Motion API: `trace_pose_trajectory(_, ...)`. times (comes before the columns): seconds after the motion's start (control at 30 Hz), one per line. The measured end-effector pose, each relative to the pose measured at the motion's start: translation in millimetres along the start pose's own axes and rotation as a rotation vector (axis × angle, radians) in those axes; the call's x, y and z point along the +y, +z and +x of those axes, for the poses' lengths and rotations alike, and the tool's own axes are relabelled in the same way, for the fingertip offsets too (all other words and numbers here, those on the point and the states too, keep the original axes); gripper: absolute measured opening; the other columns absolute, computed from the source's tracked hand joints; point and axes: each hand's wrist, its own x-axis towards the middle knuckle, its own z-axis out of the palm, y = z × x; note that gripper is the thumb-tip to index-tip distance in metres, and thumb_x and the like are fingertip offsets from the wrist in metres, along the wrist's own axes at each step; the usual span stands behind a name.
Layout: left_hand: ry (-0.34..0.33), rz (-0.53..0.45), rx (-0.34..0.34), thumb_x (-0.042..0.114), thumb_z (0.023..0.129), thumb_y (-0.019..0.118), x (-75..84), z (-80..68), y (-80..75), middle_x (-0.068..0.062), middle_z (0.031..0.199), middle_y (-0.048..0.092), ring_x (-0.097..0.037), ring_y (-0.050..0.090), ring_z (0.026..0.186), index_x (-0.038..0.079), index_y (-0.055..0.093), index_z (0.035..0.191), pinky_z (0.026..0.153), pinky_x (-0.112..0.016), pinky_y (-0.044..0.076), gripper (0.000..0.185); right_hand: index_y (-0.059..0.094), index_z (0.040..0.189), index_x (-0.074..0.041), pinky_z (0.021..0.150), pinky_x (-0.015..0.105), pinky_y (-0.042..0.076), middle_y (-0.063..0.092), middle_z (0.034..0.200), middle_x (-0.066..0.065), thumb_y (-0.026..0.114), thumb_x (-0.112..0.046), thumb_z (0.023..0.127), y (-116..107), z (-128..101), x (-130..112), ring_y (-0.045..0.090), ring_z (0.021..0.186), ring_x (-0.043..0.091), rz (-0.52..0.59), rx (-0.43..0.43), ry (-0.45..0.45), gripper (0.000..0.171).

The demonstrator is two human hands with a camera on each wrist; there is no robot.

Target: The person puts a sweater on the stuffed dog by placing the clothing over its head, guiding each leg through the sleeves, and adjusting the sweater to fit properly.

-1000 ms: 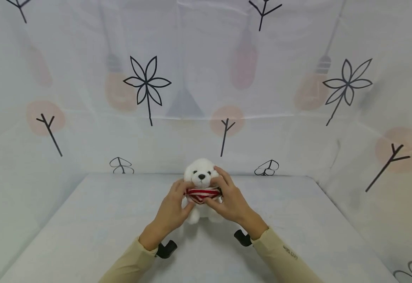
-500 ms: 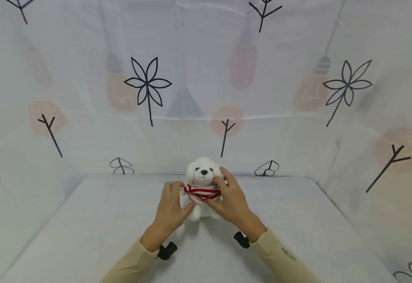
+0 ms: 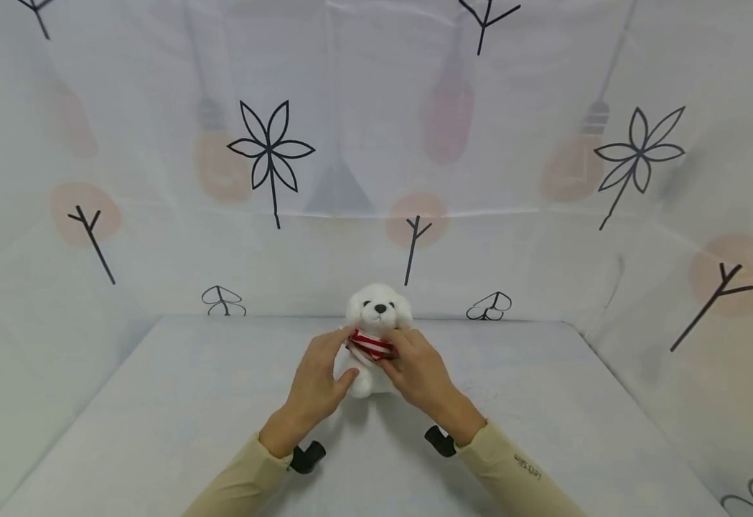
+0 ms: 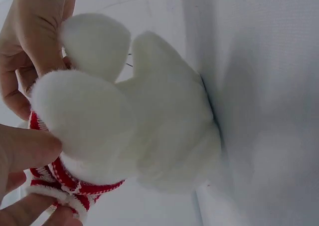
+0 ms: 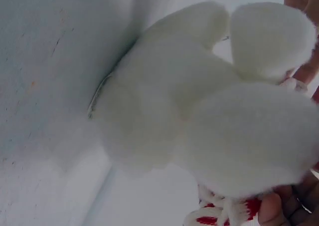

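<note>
sitting upright mid-bench (image 3: 544, 402): small white plush bear (image 3: 376, 316) in red-and-white striped knit scarf (image 3: 371, 345) | both hands pinching scarf, left (image 3: 314, 380), right (image 3: 418, 373) | probably risking tipping bear or stretching knit by tugging unevenly, tbh

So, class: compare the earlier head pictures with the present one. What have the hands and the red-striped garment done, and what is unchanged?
The red-and-white striped garment has bunched narrower under the plush dog's chin. The right hand has come down off the dog's head and now pinches the stripes; the left hand still holds its side of the garment. The dog stays seated upright on the table, facing the camera.
</note>
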Motion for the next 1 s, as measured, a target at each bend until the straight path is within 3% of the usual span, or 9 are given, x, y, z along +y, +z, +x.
trace_pose_trajectory(0.13,0.034,-0.028,-0.012,0.0,0.071,0.081,-2.8,-0.5,0.3,-0.009,0.13,0.057,-0.027,0.051,0.119,0.003,0.048,0.137,0.1,-0.043,0.04,0.074,0.062,0.109,-0.011,0.067,0.027,0.05,0.064,0.094,-0.002,0.082,-0.015,0.075,0,0,-1,0.054,0.083,0.013,0.059,-0.035,-0.031,0.04)
trace_pose_trajectory(0.3,0.021,-0.062,-0.03,0.001,0.072,0.08,-6.3,-1.7,0.2,-0.011,0.131,0.056,-0.027,0.053,0.117,0.001,0.044,0.139,0.095,-0.048,0.042,0.076,0.061,0.116,-0.01,0.075,0.028,0.049,0.063,0.096,-0.004,0.079,-0.023,0.078,0,-2,-3,0.053,0.092,0.011,0.116,-0.089,-0.048,0.044)
trace_pose_trajectory(0.5,0.015,-0.11,-0.085,-0.001,0.075,0.076,-9.8,-2.1,-0.8,-0.012,0.136,0.052,-0.023,0.05,0.124,0.001,0.039,0.142,0.1,-0.043,0.041,0.077,0.062,0.115,-0.011,0.081,0.032,0.047,0.061,0.096,-0.004,0.079,-0.033,0.077,0,-3,-4,0.051,0.099,0.012,0.148,-0.148,-0.089,0.047)
trace_pose_trajectory(0.73,-0.009,-0.096,-0.129,0.002,0.077,0.076,-10.0,-4.2,-1.5,-0.009,0.144,0.045,-0.021,0.044,0.13,0.003,0.036,0.145,0.102,-0.043,0.039,0.08,0.064,0.109,-0.012,0.083,0.031,0.045,0.058,0.09,-0.006,0.082,-0.028,0.073,2,-4,-2,0.049,0.102,0.014,0.099,-0.186,-0.157,0.044)
trace_pose_trajectory(1.0,-0.012,-0.059,-0.16,0.01,0.075,0.08,-3.1,-5.6,-0.8,-0.011,0.137,0.05,-0.026,0.048,0.123,0.002,0.04,0.141,0.1,-0.045,0.04,0.078,0.061,0.119,-0.011,0.083,0.033,0.048,0.061,0.111,0.0,0.078,-0.013,0.076,5,-6,-2,0.054,0.103,0.015,0.07,-0.139,-0.137,0.046)
